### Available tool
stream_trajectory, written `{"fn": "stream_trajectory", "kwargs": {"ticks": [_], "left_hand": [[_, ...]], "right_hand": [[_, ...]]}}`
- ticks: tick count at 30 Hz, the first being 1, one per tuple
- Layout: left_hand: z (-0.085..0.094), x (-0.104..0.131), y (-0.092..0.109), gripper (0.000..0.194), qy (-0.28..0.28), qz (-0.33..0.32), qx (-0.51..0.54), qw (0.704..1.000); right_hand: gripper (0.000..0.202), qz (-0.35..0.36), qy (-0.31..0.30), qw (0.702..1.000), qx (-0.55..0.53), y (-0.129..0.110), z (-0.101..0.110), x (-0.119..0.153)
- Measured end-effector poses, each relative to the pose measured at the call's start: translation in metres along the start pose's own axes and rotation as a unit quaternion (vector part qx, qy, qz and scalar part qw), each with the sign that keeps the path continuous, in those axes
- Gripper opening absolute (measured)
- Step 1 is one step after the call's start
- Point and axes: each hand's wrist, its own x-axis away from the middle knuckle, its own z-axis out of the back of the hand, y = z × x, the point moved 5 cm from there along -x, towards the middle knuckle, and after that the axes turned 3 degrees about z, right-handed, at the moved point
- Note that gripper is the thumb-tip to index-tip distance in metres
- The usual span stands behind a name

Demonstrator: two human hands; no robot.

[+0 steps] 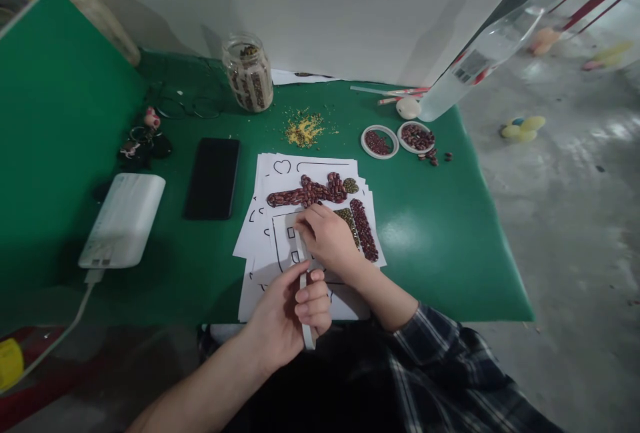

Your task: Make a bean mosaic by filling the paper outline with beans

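My left hand (293, 313) is closed around a narrow white strip (307, 336) that looks like tape; its lower end sticks out below my fingers. Just above, my right hand (327, 236) has its fingers pinched at the strip's upper end, over the drawing. Beneath both hands lies a stack of white paper (257, 240) with black outlines. On the top sheet, dark red kidney beans (305, 192) fill a long shape. Green mung beans (351, 185) fill a small circle and a patch partly hidden by my right hand. Small red beans (365, 230) fill a bar at the right.
Two lids hold small red beans (379, 142) and larger beans (417, 136), with some spilled. Yellow grains (304, 129) lie scattered near a glass jar (249, 76). A black phone (213, 178), white power bank (123, 220), keys (143, 140), and plastic bottle (480, 63) share the green table (425, 246).
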Motion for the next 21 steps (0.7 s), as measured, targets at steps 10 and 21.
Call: {"fn": "stream_trajectory", "kwargs": {"ticks": [10,21], "left_hand": [[0.0043,0.0,0.0007,0.039,0.003,-0.012,-0.024,1.0],[0.0054,0.0026,-0.0023,0.039,0.012,-0.001,-0.007,1.0]], "right_hand": [[0.013,0.011,0.037,0.999,0.035,-0.0016,-0.0092,0.002],[0.009,-0.034,0.035,0.998,-0.038,-0.0039,0.0005,-0.0001]]}}
